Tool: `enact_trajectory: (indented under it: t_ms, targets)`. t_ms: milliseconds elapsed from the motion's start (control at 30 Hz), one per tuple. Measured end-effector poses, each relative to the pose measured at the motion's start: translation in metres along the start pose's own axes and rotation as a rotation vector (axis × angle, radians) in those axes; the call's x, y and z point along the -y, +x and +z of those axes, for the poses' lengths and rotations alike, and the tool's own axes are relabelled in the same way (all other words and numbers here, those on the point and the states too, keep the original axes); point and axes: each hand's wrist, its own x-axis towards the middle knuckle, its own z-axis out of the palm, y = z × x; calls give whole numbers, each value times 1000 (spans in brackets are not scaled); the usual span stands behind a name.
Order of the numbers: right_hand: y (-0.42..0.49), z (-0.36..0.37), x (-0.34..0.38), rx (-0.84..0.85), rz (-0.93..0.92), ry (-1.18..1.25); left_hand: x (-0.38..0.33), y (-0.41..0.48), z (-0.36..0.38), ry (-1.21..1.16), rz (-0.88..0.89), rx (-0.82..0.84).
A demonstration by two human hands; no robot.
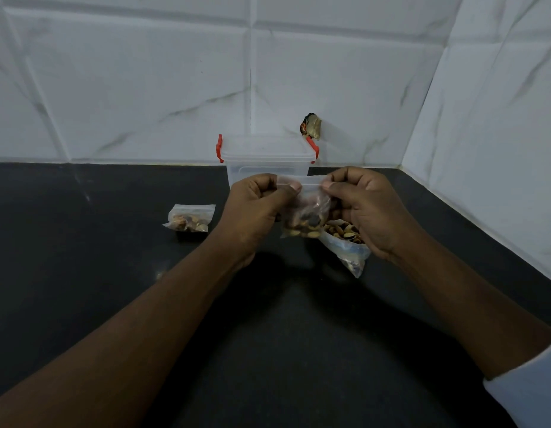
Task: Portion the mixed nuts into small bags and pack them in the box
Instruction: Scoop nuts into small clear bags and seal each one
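Note:
Both hands hold a small clear zip bag (pixel 305 217) of mixed nuts above the dark counter. My left hand (pixel 255 208) pinches the bag's top strip at its left end, and my right hand (pixel 366 208) pinches it at the right end. Behind the bag stands a clear plastic box (pixel 266 162) with red clips, its lid on. A second filled small bag (pixel 190 218) lies on the counter to the left. The larger open bag of nuts (pixel 345 239) lies under my right hand, partly hidden by it.
The black counter (pixel 268 319) meets white marbled wall tiles (pixel 144 88) at the back and on the right, forming a corner. A small dark crumpled object (pixel 311 126) sticks to the back wall above the box.

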Motion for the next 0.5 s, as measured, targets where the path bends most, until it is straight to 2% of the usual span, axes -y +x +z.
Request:
enact_trajectory:
  t_ms: [300, 500]
  targets:
    - [-3, 1, 2, -60, -60, -37, -2, 2, -3, -56, -21, -78]
    - [-3, 2, 1, 19, -5, 17, -3, 2, -2, 4, 40, -71]
